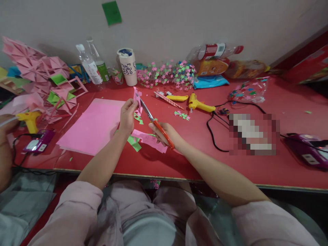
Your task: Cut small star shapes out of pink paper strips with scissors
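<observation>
My left hand (128,114) pinches a small piece of pink paper (137,97) above the table. In my right hand (165,134) is a pair of scissors (159,128) with orange handles, its blades reaching up to the pink paper. Whether the blades are parted is too small to tell. Beneath my hands lie a pink paper strip (150,139) and green paper scraps (135,143). Left of them is a stack of pink paper sheets (93,126). Small green and pink paper stars (182,115) lie to the right of the scissors.
A yellow glue gun (201,104), a yellow cutter (177,98) and black cables lie right of centre. Bottles, a white tumbler (127,67) and bags of stars line the wall. At far left, a co-worker's hand (6,123) is beside another yellow glue gun (30,120).
</observation>
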A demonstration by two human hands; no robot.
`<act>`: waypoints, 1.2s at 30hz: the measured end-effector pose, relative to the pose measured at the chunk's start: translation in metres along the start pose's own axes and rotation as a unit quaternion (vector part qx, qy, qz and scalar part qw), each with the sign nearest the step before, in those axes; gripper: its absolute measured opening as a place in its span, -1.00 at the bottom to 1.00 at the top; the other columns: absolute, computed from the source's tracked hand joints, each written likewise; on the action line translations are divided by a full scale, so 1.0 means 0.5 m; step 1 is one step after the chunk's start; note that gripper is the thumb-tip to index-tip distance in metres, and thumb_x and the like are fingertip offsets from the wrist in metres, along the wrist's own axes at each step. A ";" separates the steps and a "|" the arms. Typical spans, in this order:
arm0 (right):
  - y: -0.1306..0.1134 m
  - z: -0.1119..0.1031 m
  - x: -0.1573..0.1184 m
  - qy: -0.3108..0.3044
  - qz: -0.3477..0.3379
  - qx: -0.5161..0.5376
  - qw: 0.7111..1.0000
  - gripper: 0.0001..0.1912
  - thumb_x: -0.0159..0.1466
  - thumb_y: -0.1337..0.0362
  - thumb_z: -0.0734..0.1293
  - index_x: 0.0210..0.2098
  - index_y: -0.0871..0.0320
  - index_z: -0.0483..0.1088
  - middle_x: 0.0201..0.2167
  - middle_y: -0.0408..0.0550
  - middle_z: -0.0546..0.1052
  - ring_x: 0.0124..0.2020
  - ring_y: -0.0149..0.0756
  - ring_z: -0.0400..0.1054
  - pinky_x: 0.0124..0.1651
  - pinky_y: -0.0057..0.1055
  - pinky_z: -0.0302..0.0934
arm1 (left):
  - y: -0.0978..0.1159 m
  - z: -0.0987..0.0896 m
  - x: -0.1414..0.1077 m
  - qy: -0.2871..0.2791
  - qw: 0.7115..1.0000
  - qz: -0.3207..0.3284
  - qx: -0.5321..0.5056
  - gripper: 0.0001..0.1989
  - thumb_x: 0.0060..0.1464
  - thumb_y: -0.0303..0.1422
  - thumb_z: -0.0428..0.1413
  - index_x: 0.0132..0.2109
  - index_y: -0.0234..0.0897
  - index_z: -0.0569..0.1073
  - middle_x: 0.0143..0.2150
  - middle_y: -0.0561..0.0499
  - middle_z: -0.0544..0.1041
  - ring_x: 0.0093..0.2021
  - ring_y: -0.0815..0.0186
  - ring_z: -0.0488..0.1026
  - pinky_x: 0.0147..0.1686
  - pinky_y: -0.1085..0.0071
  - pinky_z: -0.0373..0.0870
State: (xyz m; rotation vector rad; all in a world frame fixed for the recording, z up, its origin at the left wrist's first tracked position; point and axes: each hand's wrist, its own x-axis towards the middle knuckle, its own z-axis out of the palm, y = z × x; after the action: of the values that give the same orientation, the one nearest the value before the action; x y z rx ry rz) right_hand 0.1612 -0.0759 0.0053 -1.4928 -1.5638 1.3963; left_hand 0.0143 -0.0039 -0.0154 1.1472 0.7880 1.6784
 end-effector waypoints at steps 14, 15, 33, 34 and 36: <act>-0.002 -0.022 0.005 -0.003 -0.006 0.028 1.000 -0.58 0.21 -0.03 0.30 -0.53 0.14 0.13 -0.81 -0.34 0.10 -0.83 -0.57 0.02 -0.63 -0.50 0.21 | 0.026 -0.026 0.022 0.066 0.989 -0.113 -0.071 -0.79 -0.10 -0.24 0.19 -0.41 -0.20 0.31 -0.51 0.14 0.41 -0.50 0.51 0.42 -0.54 0.57 0.26; 0.000 -0.022 0.006 -0.002 -0.011 0.039 0.999 -0.58 0.22 -0.03 0.29 -0.53 0.13 0.13 -0.82 -0.35 0.10 -0.84 -0.57 0.01 -0.63 -0.50 0.21 | 0.029 -0.025 0.021 0.068 0.987 -0.131 -0.071 -0.79 -0.08 -0.20 0.17 -0.38 -0.20 0.34 -0.48 0.12 0.44 -0.52 0.52 0.42 -0.60 0.58 0.21; 0.017 -0.015 0.013 -0.009 -0.035 0.025 0.999 -0.51 0.17 -0.11 0.29 -0.57 0.14 0.10 -0.83 -0.36 0.09 -0.86 -0.59 0.01 -0.65 -0.52 0.18 | 0.019 0.002 -0.002 0.006 0.999 -0.051 0.005 -0.64 0.05 -0.09 0.06 -0.50 -0.28 0.32 -0.65 0.14 0.31 -0.68 0.55 0.23 -0.68 0.56 0.09; 0.017 -0.015 0.014 -0.010 -0.025 0.016 1.000 -0.51 0.17 -0.11 0.29 -0.58 0.14 0.10 -0.82 -0.35 0.10 -0.85 -0.58 0.02 -0.68 -0.52 0.15 | 0.020 0.001 0.002 0.031 0.999 -0.041 0.000 -0.68 0.04 -0.13 0.08 -0.49 -0.28 0.33 -0.65 0.15 0.32 -0.67 0.55 0.24 -0.68 0.56 0.10; 0.016 -0.016 0.015 -0.015 -0.014 0.000 1.000 -0.51 0.17 -0.11 0.29 -0.58 0.13 0.10 -0.81 -0.32 0.13 -0.85 -0.56 0.03 -0.71 -0.53 0.09 | 0.020 0.000 0.007 0.064 0.997 -0.034 -0.006 -0.75 0.04 -0.21 0.10 -0.48 -0.28 0.35 -0.65 0.15 0.33 -0.66 0.55 0.26 -0.67 0.57 0.13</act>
State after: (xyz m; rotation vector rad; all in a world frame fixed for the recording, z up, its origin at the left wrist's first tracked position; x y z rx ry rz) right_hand 0.1695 -0.0681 -0.0014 -1.4509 -1.5976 1.4077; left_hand 0.0103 -0.0043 -0.0058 1.0011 0.8857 1.7099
